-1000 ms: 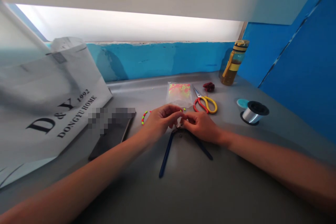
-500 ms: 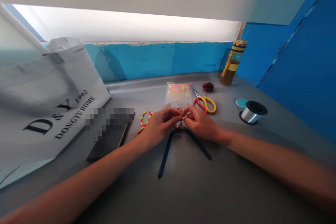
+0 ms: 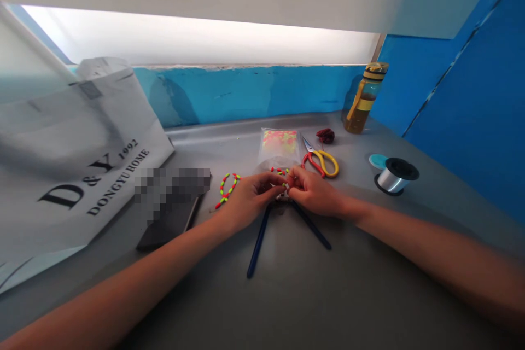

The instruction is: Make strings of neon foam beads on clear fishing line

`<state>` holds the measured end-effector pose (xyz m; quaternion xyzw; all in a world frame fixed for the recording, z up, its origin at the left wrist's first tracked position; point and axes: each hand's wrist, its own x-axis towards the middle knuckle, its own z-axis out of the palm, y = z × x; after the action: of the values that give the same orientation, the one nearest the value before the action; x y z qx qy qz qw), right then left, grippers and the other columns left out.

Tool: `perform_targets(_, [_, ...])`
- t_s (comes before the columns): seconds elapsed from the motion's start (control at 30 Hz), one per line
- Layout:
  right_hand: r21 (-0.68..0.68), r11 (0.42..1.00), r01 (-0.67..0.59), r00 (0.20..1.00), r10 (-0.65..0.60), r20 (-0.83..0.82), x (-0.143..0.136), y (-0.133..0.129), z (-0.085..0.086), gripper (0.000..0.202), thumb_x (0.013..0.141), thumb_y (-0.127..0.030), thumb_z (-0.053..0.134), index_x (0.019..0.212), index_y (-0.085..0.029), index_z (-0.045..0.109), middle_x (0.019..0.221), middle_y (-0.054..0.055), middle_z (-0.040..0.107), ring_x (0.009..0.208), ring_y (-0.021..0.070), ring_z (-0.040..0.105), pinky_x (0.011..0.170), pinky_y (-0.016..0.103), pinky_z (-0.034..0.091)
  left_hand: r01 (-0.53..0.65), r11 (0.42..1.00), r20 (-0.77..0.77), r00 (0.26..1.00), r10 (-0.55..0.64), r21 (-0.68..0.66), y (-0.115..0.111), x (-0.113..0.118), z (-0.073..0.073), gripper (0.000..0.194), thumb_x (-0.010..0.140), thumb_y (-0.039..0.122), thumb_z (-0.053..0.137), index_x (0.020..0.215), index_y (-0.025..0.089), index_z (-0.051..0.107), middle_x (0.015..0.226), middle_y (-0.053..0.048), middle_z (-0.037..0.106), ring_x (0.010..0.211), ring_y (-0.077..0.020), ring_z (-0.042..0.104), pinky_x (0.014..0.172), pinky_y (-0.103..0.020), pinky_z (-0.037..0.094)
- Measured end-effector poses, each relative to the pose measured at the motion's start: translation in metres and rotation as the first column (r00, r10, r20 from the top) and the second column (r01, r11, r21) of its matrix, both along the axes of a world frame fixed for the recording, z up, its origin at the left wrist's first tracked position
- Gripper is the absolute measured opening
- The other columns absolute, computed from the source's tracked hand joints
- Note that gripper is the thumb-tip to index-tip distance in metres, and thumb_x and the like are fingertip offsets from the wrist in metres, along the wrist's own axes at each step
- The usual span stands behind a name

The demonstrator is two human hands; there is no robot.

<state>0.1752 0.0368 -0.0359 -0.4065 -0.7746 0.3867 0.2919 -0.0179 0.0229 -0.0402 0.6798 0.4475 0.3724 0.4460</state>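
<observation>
Head view: Beadwork is being carried on above a grey tabletop (image 3: 295,295). What seems to be one end of the beaded strand (image 3: 223,188) is being pinched between thumb and forefinger by the left hand (image 3: 250,194) and by the right hand (image 3: 314,191), whose fingertips are almost meeting. The strand's red and yellow-green loop is lying just left of the left hand, and a short run of beads (image 3: 279,170) is showing beyond the fingertips. The work is judged to be standing partway: a fair length is being shown already strung, while many pieces are being kept loose in the transparent packet (image 3: 280,145) behind the hands, and no finished closure is being displayed. Pliers (image 3: 259,243) are lying spread beneath the hands, their head being largely covered by the fingers. Scissors (image 3: 324,164) and a wire spool (image 3: 396,176) are resting to the right. Any thread between the fingertips is being lost to smallness, and the join between loop and short run is being hidden by the left hand. A dark flat object (image 3: 168,229) is being partly masked by pixelation; the forearms are being cut off by the frame.
</observation>
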Motion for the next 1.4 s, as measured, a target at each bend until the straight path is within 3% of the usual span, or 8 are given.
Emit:
perform_targets(0.23, [-0.037,0.998,-0.040,0.999,0.039,-0.033,0.0011,-0.0019,-0.0002,0.011,0.082,-0.015,0.054,0.091,-0.019,0.049,0.077,-0.002,0.057,0.068,0.0131,0.052,0.061,0.026,0.038,-0.006,1.000,-0.020,1.000,0.006,0.015,0.0028,-0.0023,-0.0036,0.023,0.084,0.039,0.066,0.095,0.019,0.068,0.083,-0.003,0.071,0.075,-0.0174,0.063,0.067,-0.030,0.050])
perform_targets(0.4, [-0.080,0.992,-0.093,0.995,0.090,-0.044,0.0037,-0.0023,0.0002,0.016,0.086,-0.021,0.056,0.101,-0.020,0.050,0.071,-0.004,0.057,0.061,0.0116,0.047,0.056,0.025,0.034,0.001,0.998,-0.012,1.000,-0.001,0.063,0.0017,-0.0014,-0.0037,0.026,0.082,0.036,0.068,0.103,0.021,0.061,0.089,-0.003,0.071,0.076,-0.0171,0.064,0.067,-0.029,0.050])
perform_targets(0.6, [-0.072,0.989,-0.126,0.990,0.121,-0.079,0.0058,-0.0026,-0.0019,0.014,0.092,-0.030,0.055,0.101,-0.020,0.051,0.068,-0.005,0.056,0.057,0.0103,0.041,0.054,0.024,0.031,0.036,0.997,0.007,0.999,-0.037,0.061,-0.0011,0.0000,-0.0011,0.034,0.083,0.034,0.067,0.112,0.022,0.052,0.085,-0.001,0.071,0.060,-0.0119,0.055,0.056,-0.025,0.041])
perform_targets(0.93, [-0.067,0.991,-0.114,0.991,0.109,-0.073,0.0042,-0.0026,-0.0024,0.016,0.094,-0.035,0.054,0.099,-0.020,0.052,0.065,-0.005,0.055,0.053,0.0097,0.039,0.052,0.024,0.030,0.020,0.992,-0.085,0.996,-0.009,0.126,0.0002,-0.0005,-0.0017,0.034,0.085,0.036,0.065,0.112,0.023,0.050,0.085,-0.001,0.071,0.055,-0.0102,0.045,0.053,-0.024,0.035])
perform_targets(1.2, [-0.059,0.993,-0.100,0.994,0.097,-0.053,0.0027,-0.0023,0.0001,0.014,0.094,-0.033,0.054,0.097,-0.020,0.053,0.064,-0.005,0.055,0.055,0.0108,0.044,0.051,0.024,0.030,0.057,0.992,-0.067,0.996,-0.050,0.117,-0.0027,-0.0016,-0.0010,0.037,0.087,0.034,0.062,0.121,0.022,0.052,0.089,-0.002,0.069,0.061,-0.0120,0.053,0.057,-0.026,0.042])
perform_targets(1.4, [-0.036,0.994,-0.101,0.994,0.099,-0.044,0.0032,-0.0007,-0.0015,0.009,0.092,-0.027,0.055,0.095,-0.020,0.052,0.062,-0.006,0.053,0.052,0.0099,0.040,0.050,0.025,0.028,0.065,0.993,-0.129,0.990,-0.052,0.095,-0.0060,-0.0045,0.0038,0.045,0.090,0.043,0.061,0.129,0.022,0.058,0.082,-0.002,0.065,0.067,-0.0148,0.057,0.058,-0.026,0.043])
